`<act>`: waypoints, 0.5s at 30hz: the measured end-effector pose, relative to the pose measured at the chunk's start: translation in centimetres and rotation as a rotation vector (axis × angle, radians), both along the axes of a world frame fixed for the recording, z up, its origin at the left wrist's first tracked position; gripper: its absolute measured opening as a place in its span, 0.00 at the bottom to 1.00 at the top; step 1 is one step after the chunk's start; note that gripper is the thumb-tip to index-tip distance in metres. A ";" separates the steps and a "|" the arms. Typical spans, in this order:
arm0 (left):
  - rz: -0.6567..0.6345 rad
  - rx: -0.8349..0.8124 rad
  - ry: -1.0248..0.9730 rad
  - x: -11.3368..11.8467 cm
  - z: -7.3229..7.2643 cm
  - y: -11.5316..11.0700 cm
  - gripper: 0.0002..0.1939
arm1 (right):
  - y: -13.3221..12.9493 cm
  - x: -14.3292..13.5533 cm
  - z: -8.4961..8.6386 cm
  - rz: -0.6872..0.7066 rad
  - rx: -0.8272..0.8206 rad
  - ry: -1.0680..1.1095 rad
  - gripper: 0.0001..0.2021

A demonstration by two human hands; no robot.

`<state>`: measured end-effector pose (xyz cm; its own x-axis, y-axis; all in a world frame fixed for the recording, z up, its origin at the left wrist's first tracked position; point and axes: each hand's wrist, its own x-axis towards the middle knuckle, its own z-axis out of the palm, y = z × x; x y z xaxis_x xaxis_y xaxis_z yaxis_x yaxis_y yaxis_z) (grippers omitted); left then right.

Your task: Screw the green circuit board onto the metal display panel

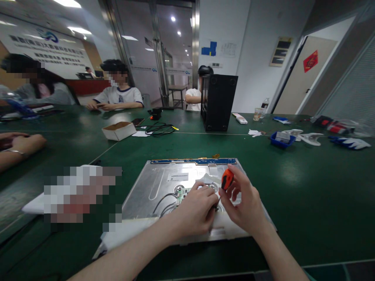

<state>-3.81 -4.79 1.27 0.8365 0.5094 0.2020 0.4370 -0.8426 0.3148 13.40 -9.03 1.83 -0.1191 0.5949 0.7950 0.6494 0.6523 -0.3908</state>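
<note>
A silver metal panel lies flat before me, with a blue circuit strip along its far edge. My right hand pinches a red-and-black screwdriver, whose shaft slants down toward the panel. Just left of it, my left hand rests on the panel with its fingers curled near the screwdriver's tip; what it holds, if anything, is hidden. Partly under the left hand is a small green circuit board, with black cables running from it.
A black computer case stands at the back. An open box and coiled cables are at back left, a blue tray and gloves at right. Several people sit around the table; a person's hands rest at far left.
</note>
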 end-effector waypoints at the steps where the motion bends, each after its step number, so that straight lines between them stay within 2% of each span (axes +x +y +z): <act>1: 0.001 0.001 -0.002 0.0 0.0 0.0 0.08 | 0.0 0.0 0.0 -0.006 0.008 -0.004 0.30; 6: 0.006 0.008 -0.022 0.0 0.0 -0.2 0.07 | 0.0 0.0 0.0 -0.031 0.018 -0.023 0.28; 15: 0.000 0.019 -0.023 0.0 -0.2 0.0 0.06 | -0.2 0.0 0.2 0.023 -0.015 0.003 0.31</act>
